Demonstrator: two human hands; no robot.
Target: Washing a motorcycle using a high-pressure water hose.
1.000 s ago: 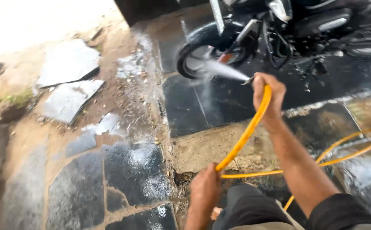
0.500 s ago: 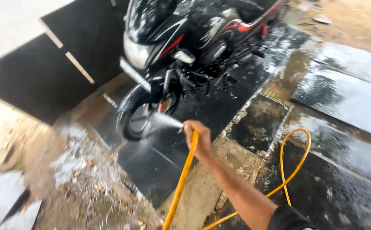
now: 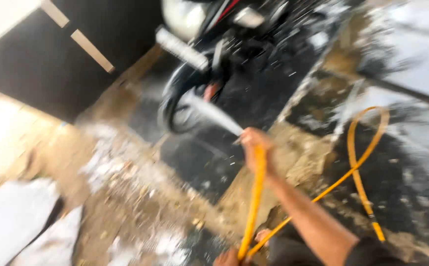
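The head view looks down on a wet outdoor floor [image 3: 411, 187] of dark stone slabs with sandy, muddy joints between them; the whole picture is blurred by motion. At the far left a black wall [image 3: 37, 64] carries pale wooden strips, and at the near left corner lie pale, flat slabs [image 3: 17, 221] on dirt strewn with white foam or debris.

At the far centre stands a black motorcycle [image 3: 234, 44] with red trim, its front wheel [image 3: 180, 106] pointing toward the near left and its headlight pale and smeared.

The right hand [image 3: 255, 148] is stretched out ahead, the forearm rising from the near right corner toward the centre, wrist straight. Its grip is pressed together around the end of a yellow hose [image 3: 255, 197], fingers curled over the tip. From that fist a white jet of water [image 3: 212, 113] shoots far and left, reaching the front wheel; droplets fly around the bike.

The hose runs from the fist down toward the near edge, where the left hand [image 3: 229, 257] is only partly in frame; it is at the hose, though I cannot tell whether it is closed around it. Further right the hose loops across the wet slabs in a wide curve and trails back near.
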